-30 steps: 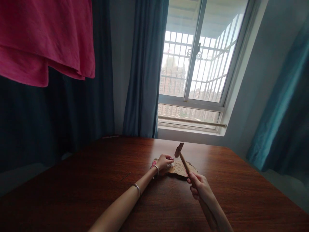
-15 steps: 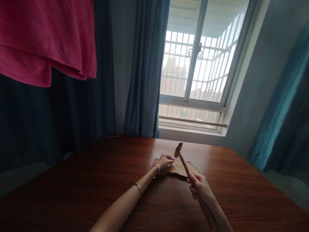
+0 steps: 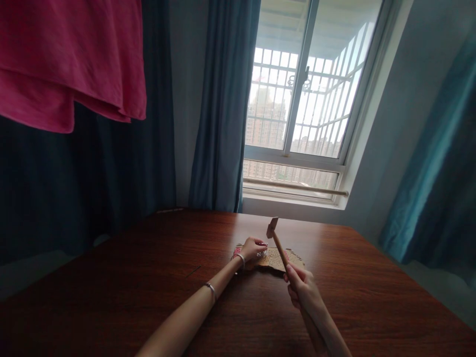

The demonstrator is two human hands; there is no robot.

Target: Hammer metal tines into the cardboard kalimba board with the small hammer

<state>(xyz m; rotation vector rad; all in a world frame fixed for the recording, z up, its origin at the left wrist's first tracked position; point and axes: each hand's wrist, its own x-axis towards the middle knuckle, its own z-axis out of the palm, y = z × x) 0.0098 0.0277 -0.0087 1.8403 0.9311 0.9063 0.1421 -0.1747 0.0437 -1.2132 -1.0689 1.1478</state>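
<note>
My right hand (image 3: 303, 286) is closed round the handle of a small wooden hammer (image 3: 280, 251), whose head points up and away over the far side of the work piece. My left hand (image 3: 253, 249) rests at the left part of a tan, ragged-edged piece dotted with small holes (image 3: 275, 259), perhaps cardboard. Its fingers are pinched together near something small, dark red and white; what they hold is too small to make out. Pink patches show on the piece beside my left wrist and near the hammer handle. Bracelets circle my left wrist and forearm.
The brown wooden table (image 3: 122, 292) stretches to the window wall. A thin dark stick (image 3: 193, 271) lies on it, left of my left forearm. Pink cloth (image 3: 74, 64) hangs at upper left, before blue curtains (image 3: 223, 109). A barred window (image 3: 297, 109) is ahead.
The hammer and my right hand have shifted slightly left in the picture, as has the whole scene a little. My left hand keeps its pinch at the piece.
</note>
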